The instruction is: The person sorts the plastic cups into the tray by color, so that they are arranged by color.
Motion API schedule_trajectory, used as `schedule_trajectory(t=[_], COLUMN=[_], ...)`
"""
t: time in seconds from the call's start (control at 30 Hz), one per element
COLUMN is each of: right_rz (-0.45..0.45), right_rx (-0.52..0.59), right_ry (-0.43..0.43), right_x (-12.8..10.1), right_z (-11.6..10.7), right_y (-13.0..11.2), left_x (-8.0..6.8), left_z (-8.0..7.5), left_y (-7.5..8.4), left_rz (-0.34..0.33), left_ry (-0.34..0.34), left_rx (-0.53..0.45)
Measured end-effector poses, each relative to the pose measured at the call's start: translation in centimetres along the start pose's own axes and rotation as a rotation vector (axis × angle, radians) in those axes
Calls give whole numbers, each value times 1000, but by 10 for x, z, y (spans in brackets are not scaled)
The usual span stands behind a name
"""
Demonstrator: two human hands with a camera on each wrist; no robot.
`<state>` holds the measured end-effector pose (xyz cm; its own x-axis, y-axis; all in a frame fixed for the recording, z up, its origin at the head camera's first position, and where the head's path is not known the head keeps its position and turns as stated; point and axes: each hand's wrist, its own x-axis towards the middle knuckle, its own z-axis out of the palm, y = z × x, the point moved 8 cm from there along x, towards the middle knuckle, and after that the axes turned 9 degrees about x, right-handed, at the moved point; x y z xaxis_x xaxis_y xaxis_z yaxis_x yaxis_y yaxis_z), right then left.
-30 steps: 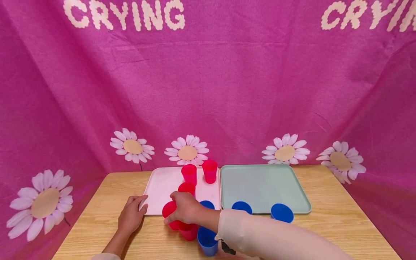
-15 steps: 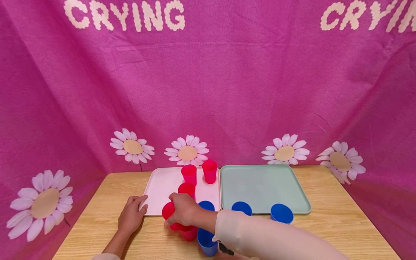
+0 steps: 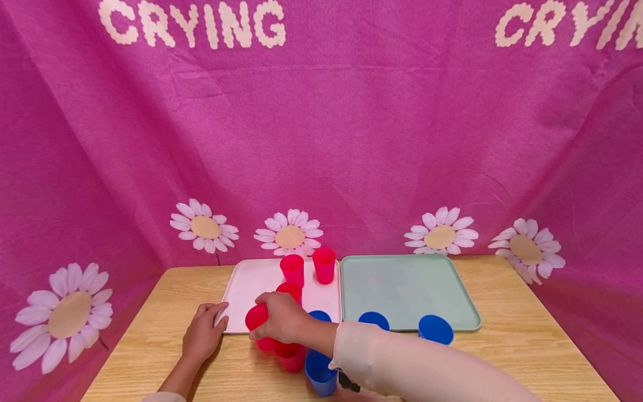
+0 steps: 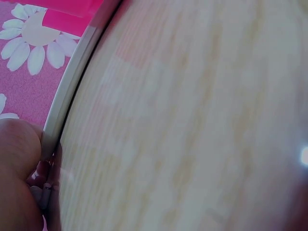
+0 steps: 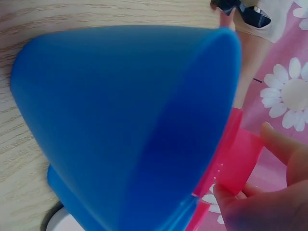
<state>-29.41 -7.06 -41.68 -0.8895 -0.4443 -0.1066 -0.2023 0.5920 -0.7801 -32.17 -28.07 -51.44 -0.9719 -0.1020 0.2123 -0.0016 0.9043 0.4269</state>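
Observation:
My right hand (image 3: 282, 317) grips a red plastic cup (image 3: 257, 316) by its side, just in front of the pink tray (image 3: 251, 279). In the right wrist view, thumb and fingers hold the red cup (image 5: 240, 161) from either side, partly behind a large blue cup (image 5: 106, 110). Another red cup (image 3: 291, 360) stands right below the hand. My left hand (image 3: 202, 333) holds the pink tray's left edge near its front corner, and the left wrist view has a finger (image 4: 19, 144) against the rim (image 4: 72, 72).
Two red cups (image 3: 293, 269) (image 3: 325, 267) stand at the tray's back right, with a third (image 3: 293, 291) nearer. Several blue cups stand in front, including one (image 3: 321, 373) beside my right forearm and one (image 3: 436, 329) at right. A green tray (image 3: 402, 285) adjoins the pink one; a printed cloth (image 3: 321, 139) hangs behind.
My right hand has raised the red cup slightly, shifting it a little left and toward the pink tray. My left hand and the other cups have not moved.

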Motion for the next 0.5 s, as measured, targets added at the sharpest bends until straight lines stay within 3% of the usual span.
schedule_trajectory(t=[0.5], right_rz=[-30], right_rx=[103], right_ry=[25], right_x=[-6], right_z=[-13], right_y=[-11], left_x=[1], left_z=[4], left_y=[-1], left_rz=[-2], left_ry=[-26], left_rx=[2])
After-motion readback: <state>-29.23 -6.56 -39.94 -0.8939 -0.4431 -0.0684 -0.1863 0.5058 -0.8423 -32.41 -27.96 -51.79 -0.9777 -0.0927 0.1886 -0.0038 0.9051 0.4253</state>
